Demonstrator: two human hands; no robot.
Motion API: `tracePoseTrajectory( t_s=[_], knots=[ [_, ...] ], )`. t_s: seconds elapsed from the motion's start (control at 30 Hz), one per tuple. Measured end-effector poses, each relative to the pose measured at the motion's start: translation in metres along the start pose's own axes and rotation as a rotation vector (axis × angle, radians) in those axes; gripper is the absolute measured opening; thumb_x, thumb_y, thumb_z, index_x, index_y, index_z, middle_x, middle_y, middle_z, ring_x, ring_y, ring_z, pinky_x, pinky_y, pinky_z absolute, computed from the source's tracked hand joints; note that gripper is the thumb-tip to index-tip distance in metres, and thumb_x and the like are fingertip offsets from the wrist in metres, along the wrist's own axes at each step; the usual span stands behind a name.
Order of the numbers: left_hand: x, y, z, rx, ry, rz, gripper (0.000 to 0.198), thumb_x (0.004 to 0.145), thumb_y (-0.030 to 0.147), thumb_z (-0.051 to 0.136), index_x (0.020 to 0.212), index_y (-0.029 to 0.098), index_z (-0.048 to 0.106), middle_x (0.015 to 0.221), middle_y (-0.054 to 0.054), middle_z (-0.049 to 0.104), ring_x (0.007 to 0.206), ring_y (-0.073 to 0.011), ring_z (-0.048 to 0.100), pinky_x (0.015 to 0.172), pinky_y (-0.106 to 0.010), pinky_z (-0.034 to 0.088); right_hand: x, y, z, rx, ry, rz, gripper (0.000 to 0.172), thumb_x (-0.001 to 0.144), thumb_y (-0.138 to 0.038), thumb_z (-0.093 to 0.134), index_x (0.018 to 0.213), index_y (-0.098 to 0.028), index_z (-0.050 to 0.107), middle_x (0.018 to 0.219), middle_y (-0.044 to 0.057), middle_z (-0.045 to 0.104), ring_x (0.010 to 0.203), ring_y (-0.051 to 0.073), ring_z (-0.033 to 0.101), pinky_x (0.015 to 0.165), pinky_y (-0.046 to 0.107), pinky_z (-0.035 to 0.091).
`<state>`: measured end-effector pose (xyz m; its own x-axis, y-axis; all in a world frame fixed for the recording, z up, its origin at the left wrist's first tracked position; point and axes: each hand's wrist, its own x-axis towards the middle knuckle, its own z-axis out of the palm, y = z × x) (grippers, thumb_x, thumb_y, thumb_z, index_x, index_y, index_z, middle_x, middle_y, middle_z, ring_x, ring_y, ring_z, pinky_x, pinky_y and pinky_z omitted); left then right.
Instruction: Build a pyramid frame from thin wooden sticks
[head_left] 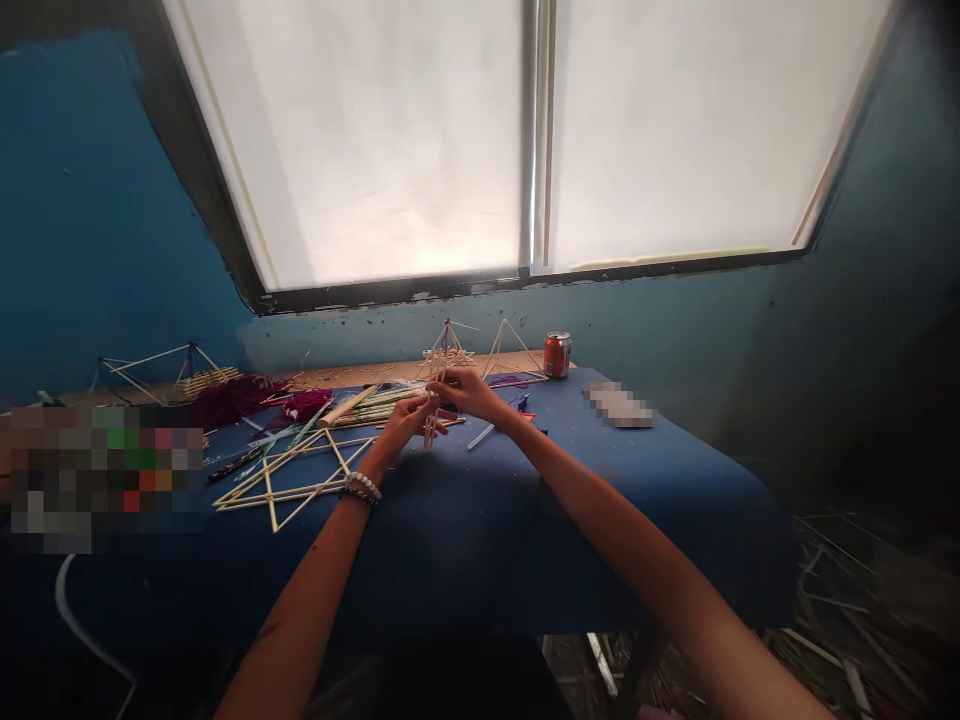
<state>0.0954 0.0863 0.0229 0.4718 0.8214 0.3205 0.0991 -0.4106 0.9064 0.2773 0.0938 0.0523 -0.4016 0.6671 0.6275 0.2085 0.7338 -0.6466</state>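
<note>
Both hands meet over the middle of the blue-covered table (pixel 480 540). Between them stand a few thin wooden sticks (pixel 428 440), held nearly upright. My left hand (pixel 409 418) is closed round their lower part, with beaded bracelets at its wrist. Just above and to the right, my right hand (pixel 469 392) pinches the same sticks higher up. Their upper ends overlap a stick frame tied with purple yarn (pixel 448 323), so I cannot tell which belong together. Left of my left hand lies a flat star-shaped stick frame (pixel 270 495).
A soda can (pixel 557 355) stands at the table's back right. Behind my left hand lie loose sticks (pixel 382 402) and dark red yarn (pixel 240 398). Another triangular frame (pixel 504 325) rises near the wall. A clear glue stick (pixel 481 437) rests right of my hands. Scraps (pixel 840 600) litter the floor at right.
</note>
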Motion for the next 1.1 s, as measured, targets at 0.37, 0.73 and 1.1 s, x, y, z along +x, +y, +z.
tracePoseTrajectory(
  t_s=[0.37, 0.73, 1.1],
  knots=[
    [-0.003, 0.002, 0.0, -0.126, -0.088, -0.14, 0.064, 0.079, 0.07, 0.072, 0.113, 0.017, 0.073, 0.117, -0.017, 0.076, 0.098, -0.0279, 0.075, 0.081, -0.034, 0.054, -0.002, -0.011, -0.004, -0.028, -0.034, -0.021, 0.038, 0.092, -0.051, 0.055, 0.078, -0.016, 0.061, 0.067, -0.001, 0.056, 0.064, 0.013, 0.051, 0.061, 0.025, 0.04],
    [0.002, -0.001, 0.0, -0.119, 0.008, -0.106, 0.054, 0.071, 0.057, 0.085, 0.107, 0.018, 0.072, 0.108, -0.009, 0.074, 0.093, -0.0222, 0.073, 0.08, -0.032, 0.057, -0.002, -0.007, -0.004, -0.02, 0.051, 0.113, 0.029, 0.093, -0.041, 0.053, 0.077, -0.017, 0.059, 0.064, -0.002, 0.056, 0.064, 0.014, 0.051, 0.061, 0.026, 0.036],
    [-0.032, 0.04, -0.001, 0.149, 0.036, -0.127, 0.057, 0.077, 0.056, 0.079, 0.119, 0.02, 0.063, 0.104, -0.008, 0.075, 0.095, -0.0228, 0.071, 0.071, -0.028, 0.052, -0.004, -0.016, -0.005, 0.233, -0.105, 0.326, 0.031, 0.101, -0.041, 0.046, 0.081, -0.02, 0.054, 0.048, -0.008, 0.037, 0.039, 0.009, 0.031, 0.039, 0.022, 0.024]
  ],
)
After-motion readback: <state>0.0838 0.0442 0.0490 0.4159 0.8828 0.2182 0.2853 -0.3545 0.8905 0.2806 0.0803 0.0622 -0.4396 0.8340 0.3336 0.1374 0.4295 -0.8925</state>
